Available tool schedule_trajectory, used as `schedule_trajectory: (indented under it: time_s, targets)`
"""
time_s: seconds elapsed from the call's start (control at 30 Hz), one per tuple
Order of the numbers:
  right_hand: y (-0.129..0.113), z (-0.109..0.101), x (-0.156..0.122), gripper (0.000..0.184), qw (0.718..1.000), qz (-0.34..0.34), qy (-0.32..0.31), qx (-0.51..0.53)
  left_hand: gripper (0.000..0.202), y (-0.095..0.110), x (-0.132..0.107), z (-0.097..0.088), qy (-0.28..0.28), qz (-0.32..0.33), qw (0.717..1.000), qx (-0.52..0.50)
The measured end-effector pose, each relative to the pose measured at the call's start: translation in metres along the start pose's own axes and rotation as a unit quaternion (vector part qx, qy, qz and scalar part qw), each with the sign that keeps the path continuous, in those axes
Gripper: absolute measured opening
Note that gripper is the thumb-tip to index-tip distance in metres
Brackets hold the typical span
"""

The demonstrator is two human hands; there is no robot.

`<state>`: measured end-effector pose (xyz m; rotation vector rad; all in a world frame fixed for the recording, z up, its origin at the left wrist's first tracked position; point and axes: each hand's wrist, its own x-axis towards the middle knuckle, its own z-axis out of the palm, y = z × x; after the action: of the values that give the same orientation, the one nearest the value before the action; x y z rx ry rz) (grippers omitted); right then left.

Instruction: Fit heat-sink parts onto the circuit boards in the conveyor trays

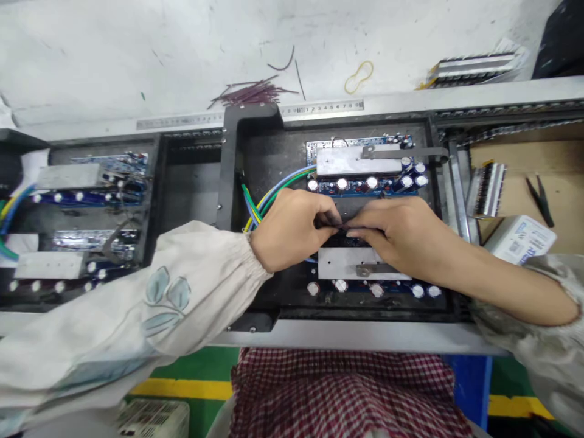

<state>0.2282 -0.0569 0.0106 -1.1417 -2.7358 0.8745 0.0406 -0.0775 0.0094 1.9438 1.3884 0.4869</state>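
Note:
My left hand (292,228) and my right hand (396,234) meet fingertip to fingertip over the middle of a black tray (255,267). Both pinch a small dark part (342,226) between them; I cannot make out what it is. The tray holds two blue circuit boards: a far board (365,167) with a metal heat sink and silver-topped capacitors, and a near board (365,277) partly under my right hand. A bundle of blue, green and yellow wires (264,198) runs from the far board to under my left hand.
Another black tray (155,182) with similar boards sits to the left on the same metal conveyor frame. Thin purple wire offcuts (253,92) and a yellow rubber band (359,76) lie beyond. Right: a cardboard surface with black tweezers (541,198), a white box (520,238), component strips (488,190).

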Motion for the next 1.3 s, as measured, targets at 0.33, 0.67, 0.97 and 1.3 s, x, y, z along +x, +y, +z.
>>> schedule_trajectory:
  time_s: [0.33,0.67,0.97,1.3]
  targets:
    - [0.0,0.001,-0.004,0.011,0.998,-0.006,0.053,0.013,0.01,-0.001,0.0,0.0,0.004,0.006,1.0,-0.014]
    - [0.001,-0.003,-0.003,0.007,0.994,0.012,0.037,0.098,0.017,0.001,0.005,0.004,-0.048,0.004,0.998,0.03]
    - [0.003,-0.005,0.0,0.005,0.988,0.033,0.006,0.148,0.061,0.004,-0.065,-0.04,0.102,0.046,0.963,0.247]
    - [0.014,-0.013,-0.01,0.006,0.982,0.024,-0.004,0.185,0.064,-0.016,-0.105,-0.008,0.197,-0.148,0.945,0.213]
